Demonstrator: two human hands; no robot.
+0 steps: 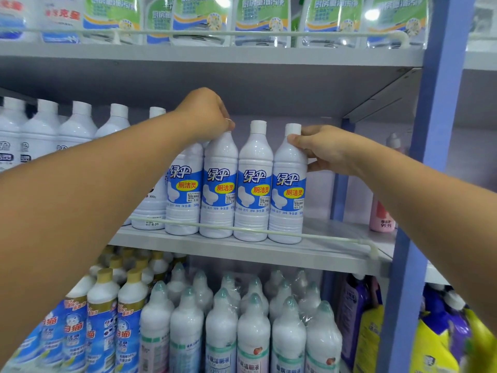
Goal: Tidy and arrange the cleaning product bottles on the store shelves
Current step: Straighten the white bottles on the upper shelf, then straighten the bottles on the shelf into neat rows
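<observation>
**Two hands straighten a row of white bottles on a store shelf**

A person reaches both bare arms toward the middle shelf [336, 247] of a blue-framed store rack. Four white bottles with blue labels stand upright there, side by side behind a thin front rail [242, 230], labels facing out. The left hand [205, 114] is closed over the top of the second bottle from the left [219, 184], hiding its cap. The right hand [325, 149] pinches the neck of the rightmost bottle [287, 184], thumb in front just below the cap, fingers behind. The third bottle [254, 181] stands between the two hands, untouched.

This row looks nearly done: the four bottles touch or almost touch and sit flush at the rail. To their right the shelf is bare up to a pink bottle [382, 216] near the upright. Left of the row, larger white bottles [78, 125] stand further back, partly hidden by the left arm. Whether those need arranging cannot be told.
</observation>
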